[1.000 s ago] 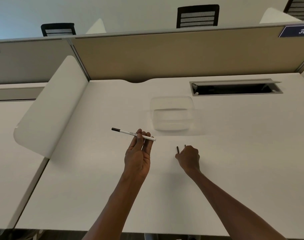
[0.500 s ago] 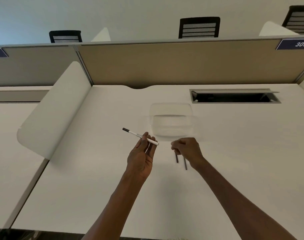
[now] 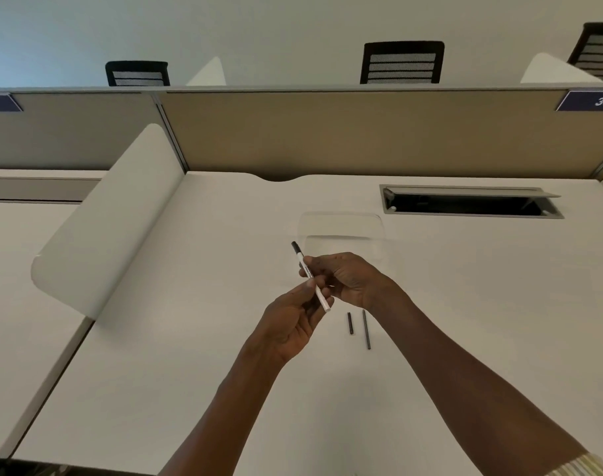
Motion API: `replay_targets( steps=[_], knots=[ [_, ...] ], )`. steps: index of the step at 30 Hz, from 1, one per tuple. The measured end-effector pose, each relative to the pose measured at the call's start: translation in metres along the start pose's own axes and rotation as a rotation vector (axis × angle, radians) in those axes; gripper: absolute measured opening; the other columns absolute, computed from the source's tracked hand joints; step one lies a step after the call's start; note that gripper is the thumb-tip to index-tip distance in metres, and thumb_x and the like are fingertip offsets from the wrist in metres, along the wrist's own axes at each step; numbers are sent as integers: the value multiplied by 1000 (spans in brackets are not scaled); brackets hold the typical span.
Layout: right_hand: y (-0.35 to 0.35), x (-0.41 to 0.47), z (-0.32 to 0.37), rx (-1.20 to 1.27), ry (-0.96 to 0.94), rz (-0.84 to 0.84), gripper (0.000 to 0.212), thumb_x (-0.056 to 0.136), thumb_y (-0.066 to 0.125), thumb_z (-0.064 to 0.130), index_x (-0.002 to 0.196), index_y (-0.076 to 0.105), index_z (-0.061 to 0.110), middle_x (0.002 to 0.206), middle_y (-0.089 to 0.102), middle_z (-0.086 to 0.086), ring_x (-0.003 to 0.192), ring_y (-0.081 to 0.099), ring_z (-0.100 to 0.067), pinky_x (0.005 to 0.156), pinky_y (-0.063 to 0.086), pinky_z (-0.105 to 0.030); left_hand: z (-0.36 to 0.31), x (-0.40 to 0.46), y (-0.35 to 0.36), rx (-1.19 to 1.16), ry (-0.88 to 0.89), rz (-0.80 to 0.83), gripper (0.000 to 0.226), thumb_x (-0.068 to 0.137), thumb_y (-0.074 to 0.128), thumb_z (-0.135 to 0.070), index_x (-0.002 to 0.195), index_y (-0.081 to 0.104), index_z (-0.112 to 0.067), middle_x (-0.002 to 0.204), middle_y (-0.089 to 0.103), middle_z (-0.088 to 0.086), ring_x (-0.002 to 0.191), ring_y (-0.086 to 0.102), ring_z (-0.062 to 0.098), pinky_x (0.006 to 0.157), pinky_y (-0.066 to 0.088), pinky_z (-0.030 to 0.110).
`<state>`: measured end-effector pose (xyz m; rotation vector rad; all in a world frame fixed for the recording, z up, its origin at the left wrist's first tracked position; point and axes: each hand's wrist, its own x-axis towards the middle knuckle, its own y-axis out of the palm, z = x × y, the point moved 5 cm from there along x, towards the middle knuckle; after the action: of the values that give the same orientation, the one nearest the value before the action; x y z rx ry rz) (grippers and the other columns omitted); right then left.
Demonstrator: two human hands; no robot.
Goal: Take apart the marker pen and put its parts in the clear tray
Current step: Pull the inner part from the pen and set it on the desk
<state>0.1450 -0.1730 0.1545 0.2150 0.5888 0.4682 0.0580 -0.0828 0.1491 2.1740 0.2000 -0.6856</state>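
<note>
You have the marker pen (image 3: 310, 276) lifted off the desk, tilted so its dark tip points up and away from you toward the clear tray (image 3: 341, 231), and its white open end hangs low near you. That slant makes sense: both ends stay free, so whichever piece is left inside can be pulled out along the barrel's length.

Your left hand (image 3: 289, 324) is curled under the lower half of the barrel, fingers closed round it from below as the steadying grip. Your right hand (image 3: 351, 280) is folded over the upper half, thumb and fingertips pinched on the white body just below the dark tip. Both hands are closed on the pen; neither is free. I judge this as a 2-handed set-up for twisting or pulling the tip section away from the barrel.

Just beside your right wrist, 2 thin dark rods (image 3: 358, 326) lie on the white desk (image 3: 190, 338), roughly parallel and slightly apart. They look like pieces already out of the pen, parked within reach and not yet in the tray.

The tray sits just beyond your hands, apparently holding nothing, close enough for a short reach. Farther right is an open cable slot (image 3: 472, 202); keep small parts away from it.
</note>
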Motion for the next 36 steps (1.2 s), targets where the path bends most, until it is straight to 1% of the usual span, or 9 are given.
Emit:
replay_targets(
  steps=[5,8,11,14,17,21,24,29,36],
  knots=[
    [-6,5,3,47,-27,-2,21,86,68,2,98,66,-15,79,71,-16,51,56,-15,53,53,-25,-3,7,-4,68,-35,59,23,96,55,-11,106,68,6,88,70,15,76,71,19,69,60,29],
    [-16,10,4,68,-71,-54,14,86,67,0,96,70,-10,85,74,-17,70,69,-21,68,59,-25,-4,16,-17,178,-28,7,28,97,56,-17,108,67,6,98,72,17,86,72,25,80,60,37],
    [-27,13,4,115,-76,-128,9,85,68,0,91,72,-6,86,75,-18,75,71,-20,68,59,-23,-7,29,-40,577,107,-160,31,100,51,-26,107,69,-2,100,75,11,94,72,26,90,57,40],
    [-33,12,0,165,-50,-156,11,86,68,0,93,70,-8,85,74,-19,71,71,-18,64,58,-20,-14,44,-70,1149,421,-341,32,100,50,-30,114,70,-9,110,73,5,107,66,24,91,50,32],
    [-37,11,-8,203,-22,-192,13,86,68,-1,95,69,-10,84,73,-20,69,71,-17,61,57,-20,-9,63,-108,1556,527,-345,49,101,45,-34,145,44,-12,153,40,8,145,30,24,116,26,36],
    [-42,9,-16,230,-6,-226,15,85,68,-2,97,67,-12,85,73,-22,74,73,-20,62,59,-20,2,79,-150,1929,483,-323,69,99,28,-54,155,16,-15,164,0,10,151,-7,28,120,2,50],
    [-48,7,-20,230,-23,-259,21,86,67,-1,104,65,-14,88,72,-22,71,73,-18,60,58,-19,5,78,-158,2060,503,-350,79,93,7,-64,156,9,-16,164,-5,10,151,-9,28,121,0,49],
    [-58,4,-25,181,-115,-331,21,87,66,-2,107,64,-8,94,71,-26,79,71,-25,67,60,-23,7,81,-160,2083,518,-375,79,94,8,-64,156,7,-16,164,-6,9,151,-8,26,121,0,48],
    [-72,4,-31,-76,-337,-562,64,82,71,-2,136,40,14,83,74,-22,74,73,-28,79,59,-36,6,83,-160,2094,520,-376,76,95,12,-63,156,4,-17,163,-9,8,151,-9,25,122,0,48]
  ],
)
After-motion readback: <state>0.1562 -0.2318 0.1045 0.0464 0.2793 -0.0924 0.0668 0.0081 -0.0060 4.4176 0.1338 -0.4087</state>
